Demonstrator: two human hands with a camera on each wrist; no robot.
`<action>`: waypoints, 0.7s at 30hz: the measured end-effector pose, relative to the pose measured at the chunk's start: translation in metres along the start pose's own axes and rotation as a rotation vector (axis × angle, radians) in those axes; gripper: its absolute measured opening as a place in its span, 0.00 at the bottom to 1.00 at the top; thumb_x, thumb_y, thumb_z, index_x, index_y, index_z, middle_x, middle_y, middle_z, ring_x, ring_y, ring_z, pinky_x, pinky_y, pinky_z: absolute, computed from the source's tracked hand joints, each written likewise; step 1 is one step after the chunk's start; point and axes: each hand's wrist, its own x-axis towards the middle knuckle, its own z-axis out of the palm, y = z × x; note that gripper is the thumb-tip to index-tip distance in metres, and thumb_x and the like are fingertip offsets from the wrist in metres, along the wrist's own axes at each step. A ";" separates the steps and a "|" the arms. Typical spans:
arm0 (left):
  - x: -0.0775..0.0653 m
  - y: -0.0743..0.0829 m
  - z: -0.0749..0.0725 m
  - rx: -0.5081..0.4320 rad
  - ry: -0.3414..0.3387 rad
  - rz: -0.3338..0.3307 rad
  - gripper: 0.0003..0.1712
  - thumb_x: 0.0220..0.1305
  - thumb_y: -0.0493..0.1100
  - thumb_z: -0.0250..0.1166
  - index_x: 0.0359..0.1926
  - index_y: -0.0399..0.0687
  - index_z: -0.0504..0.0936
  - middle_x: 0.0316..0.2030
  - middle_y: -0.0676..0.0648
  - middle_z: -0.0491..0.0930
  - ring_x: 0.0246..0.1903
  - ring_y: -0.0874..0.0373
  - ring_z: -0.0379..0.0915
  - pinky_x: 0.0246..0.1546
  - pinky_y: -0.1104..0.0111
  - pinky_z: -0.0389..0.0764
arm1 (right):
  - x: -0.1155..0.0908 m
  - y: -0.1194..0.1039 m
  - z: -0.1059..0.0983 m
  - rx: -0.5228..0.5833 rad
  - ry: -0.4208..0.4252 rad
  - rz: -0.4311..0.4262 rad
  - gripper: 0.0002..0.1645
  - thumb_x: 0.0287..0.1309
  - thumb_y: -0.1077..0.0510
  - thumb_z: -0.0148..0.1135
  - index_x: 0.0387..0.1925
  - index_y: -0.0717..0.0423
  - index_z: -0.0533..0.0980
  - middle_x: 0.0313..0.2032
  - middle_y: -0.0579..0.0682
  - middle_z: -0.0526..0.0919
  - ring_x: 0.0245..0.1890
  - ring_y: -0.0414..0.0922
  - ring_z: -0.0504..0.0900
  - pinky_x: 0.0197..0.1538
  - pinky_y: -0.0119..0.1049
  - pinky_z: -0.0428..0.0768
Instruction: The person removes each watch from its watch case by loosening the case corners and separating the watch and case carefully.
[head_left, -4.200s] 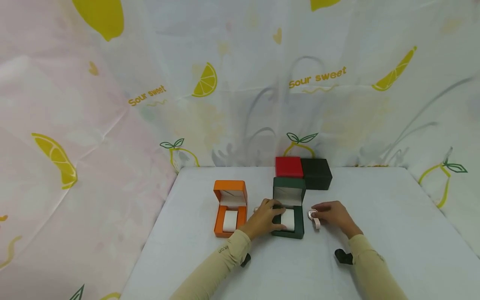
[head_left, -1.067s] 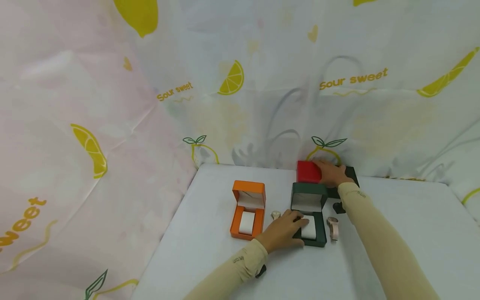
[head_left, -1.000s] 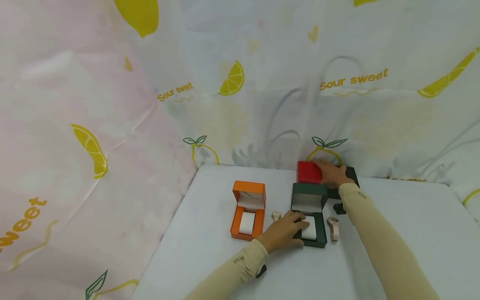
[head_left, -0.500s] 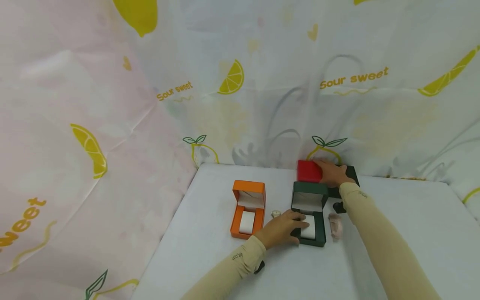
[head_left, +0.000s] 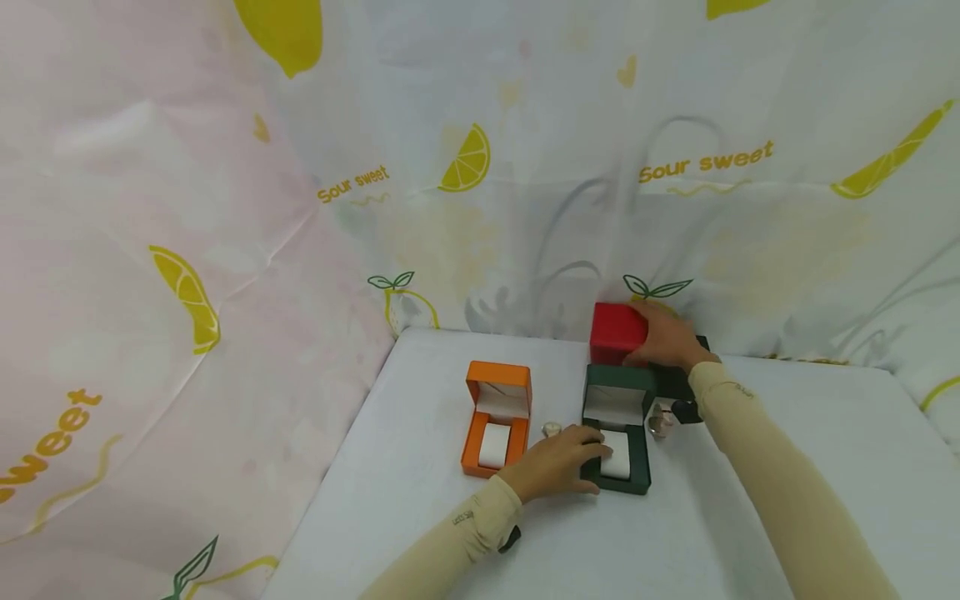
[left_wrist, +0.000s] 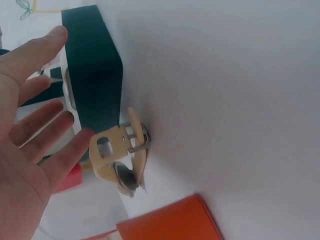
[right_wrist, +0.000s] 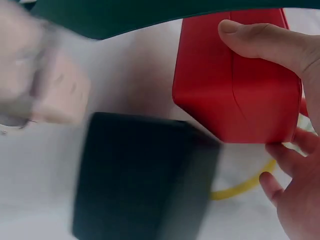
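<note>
My right hand [head_left: 667, 335] grips a red box [head_left: 617, 333] at the back of the table. In the right wrist view the thumb lies on one face and the fingers go round the far edge. My left hand [head_left: 551, 462] hovers with spread fingers at the left side of an open dark green watch box [head_left: 639, 467], which has a white cushion inside. Close to that hand, in the left wrist view, stands a beige-strapped watch [left_wrist: 111, 145]. A pink-strapped watch [head_left: 660, 423], blurred in the right wrist view, is right of the green box, below my right wrist.
An open orange watch box [head_left: 471, 450] with a white cushion stands to the left. Behind the green box, a black box [head_left: 675, 382] sits partly hidden by my right arm. Lemon-printed cloth [head_left: 525, 233] hangs behind the white table [head_left: 420, 350].
The right hand went from the pink watch to the back boxes and now tips or lifts the red box. The pink watch shifted back. The left hand drew slightly left off the green box.
</note>
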 end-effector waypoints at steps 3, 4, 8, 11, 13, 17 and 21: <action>-0.006 -0.003 -0.002 -0.021 0.037 -0.014 0.33 0.57 0.60 0.70 0.62 0.56 0.76 0.60 0.54 0.71 0.58 0.64 0.67 0.57 0.80 0.67 | -0.003 -0.012 -0.016 0.019 0.027 -0.023 0.65 0.34 0.48 0.81 0.72 0.57 0.56 0.67 0.65 0.60 0.59 0.64 0.63 0.53 0.70 0.64; -0.008 -0.004 -0.004 -0.036 0.055 -0.017 0.33 0.58 0.59 0.70 0.62 0.56 0.76 0.60 0.54 0.71 0.57 0.64 0.67 0.57 0.80 0.67 | -0.004 -0.016 -0.021 0.021 0.041 -0.035 0.65 0.34 0.48 0.81 0.72 0.57 0.56 0.67 0.64 0.59 0.59 0.63 0.63 0.52 0.69 0.67; -0.019 -0.009 -0.017 -0.116 0.146 -0.021 0.29 0.60 0.55 0.69 0.60 0.51 0.77 0.57 0.53 0.72 0.55 0.63 0.68 0.57 0.81 0.67 | -0.014 -0.035 -0.042 0.010 0.130 -0.106 0.63 0.33 0.50 0.82 0.71 0.56 0.58 0.62 0.59 0.63 0.56 0.60 0.65 0.49 0.64 0.74; -0.028 -0.014 -0.027 -0.190 0.232 -0.021 0.26 0.61 0.51 0.69 0.58 0.48 0.78 0.55 0.52 0.73 0.54 0.64 0.69 0.56 0.81 0.67 | -0.027 -0.054 -0.055 0.003 0.207 -0.159 0.62 0.32 0.50 0.83 0.69 0.54 0.60 0.61 0.55 0.64 0.56 0.57 0.66 0.47 0.61 0.75; -0.036 -0.019 -0.033 -0.236 0.290 -0.020 0.25 0.62 0.49 0.69 0.58 0.47 0.77 0.54 0.52 0.73 0.52 0.64 0.71 0.54 0.81 0.69 | -0.039 -0.068 -0.062 0.003 0.250 -0.202 0.62 0.31 0.50 0.83 0.69 0.54 0.61 0.62 0.54 0.64 0.56 0.56 0.67 0.46 0.59 0.77; -0.054 -0.031 -0.043 -0.350 0.396 -0.012 0.27 0.59 0.46 0.72 0.58 0.46 0.75 0.52 0.50 0.74 0.49 0.60 0.73 0.51 0.75 0.75 | -0.069 -0.103 -0.068 0.027 0.297 -0.303 0.60 0.32 0.49 0.84 0.68 0.56 0.63 0.60 0.54 0.66 0.54 0.54 0.70 0.44 0.56 0.80; -0.077 -0.045 -0.053 -0.564 0.453 -0.008 0.38 0.51 0.43 0.77 0.61 0.44 0.69 0.53 0.46 0.72 0.51 0.52 0.73 0.51 0.62 0.79 | -0.102 -0.137 -0.056 0.047 0.278 -0.362 0.60 0.31 0.45 0.84 0.67 0.57 0.64 0.60 0.54 0.68 0.52 0.52 0.71 0.41 0.51 0.82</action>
